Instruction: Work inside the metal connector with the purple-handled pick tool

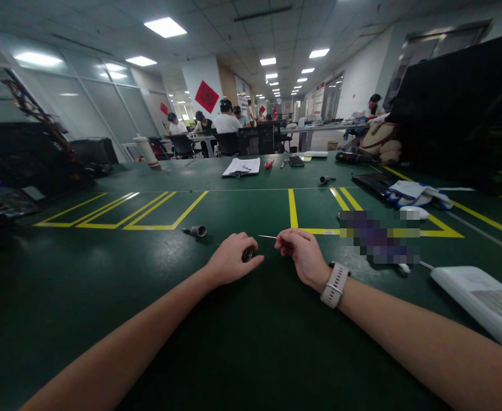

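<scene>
My left hand (232,260) rests on the green table (105,285), its fingers curled round a small dark cylindrical part (247,254). My right hand (301,253), with a pale watch (335,284) on the wrist, pinches a thin metal pin (268,236) whose tip points left toward the dark part. The two hands sit close together, a short gap between them. A small grey metal fitting (196,231) lies on the table just left of and beyond my left hand.
Yellow floor-style lines (292,208) mark the table. White-and-blue gloves (417,194) lie at right, a white booklet (486,299) near right, a clipboard with papers (242,166) far centre, another small metal part (325,180). Several people sit at desks in the background.
</scene>
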The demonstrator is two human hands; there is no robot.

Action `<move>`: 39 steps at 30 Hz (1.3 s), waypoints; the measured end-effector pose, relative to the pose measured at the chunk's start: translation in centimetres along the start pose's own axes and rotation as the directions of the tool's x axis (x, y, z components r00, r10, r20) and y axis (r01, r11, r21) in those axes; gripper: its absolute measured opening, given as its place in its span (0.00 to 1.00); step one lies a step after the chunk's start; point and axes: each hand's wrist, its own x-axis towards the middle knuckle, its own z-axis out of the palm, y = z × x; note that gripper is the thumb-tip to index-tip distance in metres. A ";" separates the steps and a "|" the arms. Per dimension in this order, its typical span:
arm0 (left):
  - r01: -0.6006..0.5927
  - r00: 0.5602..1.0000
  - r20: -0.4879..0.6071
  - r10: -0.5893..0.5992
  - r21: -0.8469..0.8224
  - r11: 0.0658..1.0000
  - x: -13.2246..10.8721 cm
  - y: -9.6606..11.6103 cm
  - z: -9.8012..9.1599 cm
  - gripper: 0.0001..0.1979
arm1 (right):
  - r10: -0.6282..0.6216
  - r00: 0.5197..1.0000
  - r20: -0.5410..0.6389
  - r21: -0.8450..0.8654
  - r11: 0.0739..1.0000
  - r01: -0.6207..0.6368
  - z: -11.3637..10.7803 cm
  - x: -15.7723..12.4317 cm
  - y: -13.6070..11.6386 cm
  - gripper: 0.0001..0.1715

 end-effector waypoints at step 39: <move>0.106 0.992 -0.106 -0.075 0.334 0.936 -6.3 -8.2 -3.7 0.13 | -0.057 0.990 0.130 -0.974 -0.192 0.117 -14.8 -0.7 -10.4 0.17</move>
